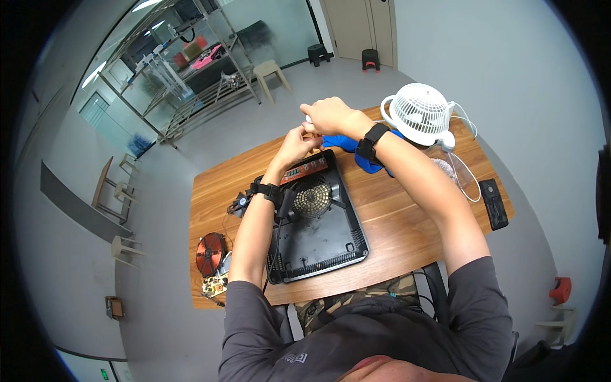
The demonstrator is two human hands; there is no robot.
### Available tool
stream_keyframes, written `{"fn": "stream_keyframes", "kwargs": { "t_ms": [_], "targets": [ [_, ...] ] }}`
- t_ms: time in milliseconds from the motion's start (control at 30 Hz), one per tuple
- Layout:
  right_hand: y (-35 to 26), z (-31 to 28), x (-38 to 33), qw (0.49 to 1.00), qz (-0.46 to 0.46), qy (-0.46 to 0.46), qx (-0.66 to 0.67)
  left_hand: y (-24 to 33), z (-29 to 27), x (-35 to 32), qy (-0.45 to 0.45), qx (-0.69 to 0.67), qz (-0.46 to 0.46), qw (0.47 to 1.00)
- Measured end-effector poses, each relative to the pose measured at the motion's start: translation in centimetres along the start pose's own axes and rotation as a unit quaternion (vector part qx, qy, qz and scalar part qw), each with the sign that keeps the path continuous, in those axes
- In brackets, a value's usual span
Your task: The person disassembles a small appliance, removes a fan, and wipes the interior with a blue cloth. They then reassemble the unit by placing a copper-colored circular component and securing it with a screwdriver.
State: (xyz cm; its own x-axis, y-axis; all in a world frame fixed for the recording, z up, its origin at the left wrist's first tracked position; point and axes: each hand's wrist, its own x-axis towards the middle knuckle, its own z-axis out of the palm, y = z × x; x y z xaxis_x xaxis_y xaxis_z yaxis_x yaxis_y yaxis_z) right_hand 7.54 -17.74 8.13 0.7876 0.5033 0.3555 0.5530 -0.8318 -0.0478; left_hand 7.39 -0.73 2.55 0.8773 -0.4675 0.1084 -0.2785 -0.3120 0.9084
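The open black shell of an induction cooker [315, 239] lies in front of me on the wooden table. A round fan grille [312, 198] and a reddish control board [304, 170] sit inside it. My right hand [334, 117] is closed in a fist above the shell's far edge, round a white-handled tool [309, 120] that is mostly hidden. Just below it, my left hand [296, 146] has its fingers pinched together close to the tool's lower part. Whatever the left fingers hold is too small to tell. Black bands circle both wrists.
On the left lie a copper coil [210, 253] and a circuit board [215, 285]. Blue cloth [368, 160] lies beyond the right forearm. A white caged fan [422, 113] with a cable stands at the far right, and a black tool case [494, 204] rests near the right edge.
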Motion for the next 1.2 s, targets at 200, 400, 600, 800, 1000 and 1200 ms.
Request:
{"fn": "stream_keyframes", "kwargs": {
  "t_ms": [200,400,600,800,1000,1200],
  "targets": [
    [-0.9,-1.6,0.2,0.999,0.014,-0.024,-0.047,-1.2,-0.1,0.7,0.046,0.107,-0.01,0.993],
    [-1.2,0.0,0.3,1.0,0.021,0.003,-0.011,-2.3,0.8,1.2,0.144,0.16,-0.012,0.977],
    [-1.4,-0.5,0.5,0.995,0.062,-0.074,0.007,-3.1,-0.5,0.9,0.043,0.006,0.064,0.997],
    [-2.5,-2.4,0.4,0.993,0.078,-0.078,-0.037,-1.5,0.4,0.8,0.132,0.136,0.006,0.982],
    [-1.8,-0.8,0.4,0.996,0.065,-0.051,-0.033,-2.3,0.9,1.0,0.137,0.143,0.113,0.974],
    [-1.3,-1.2,-0.3,0.998,0.057,-0.013,0.031,-2.5,-0.2,1.1,0.106,0.145,0.03,0.983]
  ]
}}
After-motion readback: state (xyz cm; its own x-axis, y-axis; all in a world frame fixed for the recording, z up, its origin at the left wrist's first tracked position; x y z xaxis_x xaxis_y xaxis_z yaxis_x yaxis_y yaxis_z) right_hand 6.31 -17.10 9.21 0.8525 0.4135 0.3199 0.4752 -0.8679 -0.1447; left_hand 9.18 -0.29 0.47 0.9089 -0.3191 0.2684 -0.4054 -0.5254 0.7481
